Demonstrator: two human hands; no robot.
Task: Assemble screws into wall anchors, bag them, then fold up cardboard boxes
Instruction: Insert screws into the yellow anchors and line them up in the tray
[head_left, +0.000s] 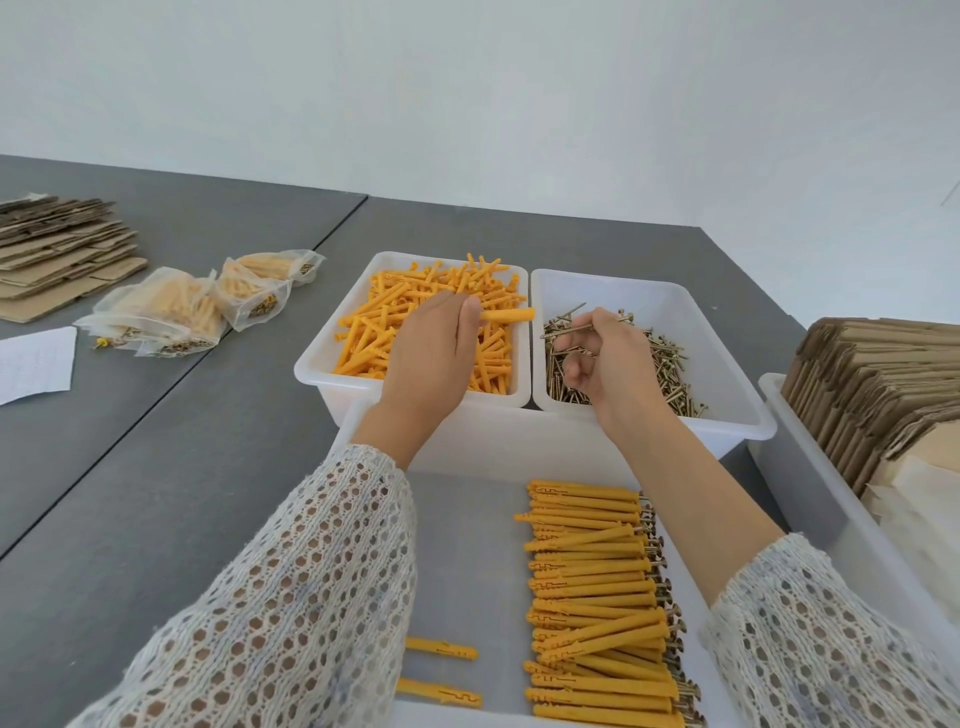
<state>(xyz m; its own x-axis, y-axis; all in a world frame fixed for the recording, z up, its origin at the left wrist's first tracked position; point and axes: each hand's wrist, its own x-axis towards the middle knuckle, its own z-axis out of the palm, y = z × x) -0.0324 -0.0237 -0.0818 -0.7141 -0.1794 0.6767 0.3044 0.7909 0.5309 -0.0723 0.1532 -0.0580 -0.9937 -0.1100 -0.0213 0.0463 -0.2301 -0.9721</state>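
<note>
My left hand (434, 358) hovers over a white bin (311, 364) full of loose orange wall anchors and pinches one orange anchor (511, 315) that points right. My right hand (605, 358) is over the neighbouring white bin (737, 384) of brass screws and pinches one screw (566, 330) between thumb and fingers. In the near white tray (467, 519) lies a row of assembled anchors with screws (597, 597); two more anchors (441, 670) lie at its left.
Filled clear bags (171, 312) of anchors sit on the grey table at the left, beside a stack of flat cardboard (57, 249) and a white paper sheet (34, 364). A bin with upright folded cardboard (878, 395) stands at the right.
</note>
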